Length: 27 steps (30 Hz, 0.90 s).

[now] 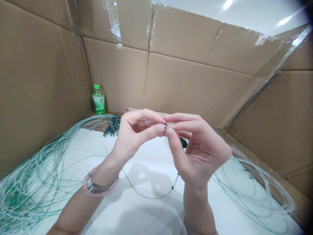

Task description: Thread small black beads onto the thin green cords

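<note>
My left hand [139,130] and my right hand [195,143] meet fingertip to fingertip above the white surface [146,169]. Each pinches the same tiny dark piece with a thin light strand [166,125], largely covered by the fingertips. Below them hangs a thin green wire [146,197], curving from beside my left wrist to a small dark bead [172,187] under my right hand. A black object [183,143] shows partly behind my right hand. A pink beaded bracelet is on my left wrist.
Green and white wires [49,163] lie in a large tangle at left, their dark ends [112,125] bunched at the back. More wires [259,182] loop at right. A green bottle [99,100] stands in the back left corner. Cardboard walls [195,81] surround the surface.
</note>
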### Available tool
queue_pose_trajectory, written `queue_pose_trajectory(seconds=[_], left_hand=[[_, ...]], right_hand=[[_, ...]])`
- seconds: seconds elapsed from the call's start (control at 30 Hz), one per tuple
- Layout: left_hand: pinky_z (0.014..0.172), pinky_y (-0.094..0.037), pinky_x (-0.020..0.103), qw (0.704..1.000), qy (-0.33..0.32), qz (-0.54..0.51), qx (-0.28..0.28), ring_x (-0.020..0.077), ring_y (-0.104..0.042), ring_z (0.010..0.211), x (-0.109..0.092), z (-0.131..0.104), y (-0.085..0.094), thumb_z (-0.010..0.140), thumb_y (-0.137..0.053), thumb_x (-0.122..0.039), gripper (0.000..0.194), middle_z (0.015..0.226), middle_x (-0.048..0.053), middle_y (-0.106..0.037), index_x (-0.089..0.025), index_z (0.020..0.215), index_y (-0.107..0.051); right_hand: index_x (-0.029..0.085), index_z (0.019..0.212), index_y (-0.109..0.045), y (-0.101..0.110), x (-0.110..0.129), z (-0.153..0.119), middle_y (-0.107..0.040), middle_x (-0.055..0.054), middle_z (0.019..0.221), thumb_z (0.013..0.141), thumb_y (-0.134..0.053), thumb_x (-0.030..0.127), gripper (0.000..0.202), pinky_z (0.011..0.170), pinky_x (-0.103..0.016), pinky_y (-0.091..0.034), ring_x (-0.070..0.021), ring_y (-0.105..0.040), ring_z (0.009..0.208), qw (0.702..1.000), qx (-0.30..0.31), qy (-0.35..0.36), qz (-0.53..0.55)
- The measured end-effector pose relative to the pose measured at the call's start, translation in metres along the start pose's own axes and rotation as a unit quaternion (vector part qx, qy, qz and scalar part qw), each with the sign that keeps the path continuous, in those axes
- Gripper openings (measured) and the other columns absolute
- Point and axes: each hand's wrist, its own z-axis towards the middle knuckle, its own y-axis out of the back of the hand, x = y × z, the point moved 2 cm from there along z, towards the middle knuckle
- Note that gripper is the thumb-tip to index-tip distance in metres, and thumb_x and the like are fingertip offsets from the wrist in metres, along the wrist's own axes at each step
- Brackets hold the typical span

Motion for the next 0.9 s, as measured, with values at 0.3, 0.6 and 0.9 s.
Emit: queue_pose_trajectory(seconds=[0.3,0.6,0.9], left_hand=[[0.056,-0.052,0.015,0.991,-0.069,0.107,-0.039,0.0078,-0.063,0.065,-0.008,-0.001,-0.002,0.073,-0.068,-0.013,0.009,0.069,-0.002,-0.066,-0.021,0.076,-0.071],[0.052,-0.051,0.016,0.978,-0.095,0.179,-0.049,0.0072,-0.061,0.062,-0.01,-0.002,-0.002,0.072,-0.068,-0.013,0.01,0.071,-0.002,-0.067,-0.021,0.076,-0.071],[0.059,-0.053,0.017,0.962,-0.118,0.244,-0.015,0.0096,-0.064,0.069,-0.016,-0.003,-0.003,0.069,-0.068,-0.003,0.022,0.075,-0.001,-0.069,-0.022,0.08,-0.071]], right_hand=[[0.019,0.077,-0.065,0.0,0.002,0.0,-0.069,-0.003,0.086,0.07,-0.063,0.001,0.019,0.06,-0.028,-0.06,-0.0171,-0.066,0.081,1.0,-0.027,-0.005,-0.006],[0.018,0.078,-0.064,0.002,0.002,-0.001,-0.068,-0.002,0.084,0.069,-0.061,-0.001,0.022,0.06,-0.025,-0.061,-0.0156,-0.066,0.082,1.0,-0.017,-0.005,-0.021],[0.021,0.079,-0.065,0.006,0.003,0.001,-0.069,0.0,0.086,0.071,-0.062,0.002,0.021,0.061,-0.025,-0.061,-0.0141,-0.065,0.078,0.997,0.014,0.002,-0.079]])
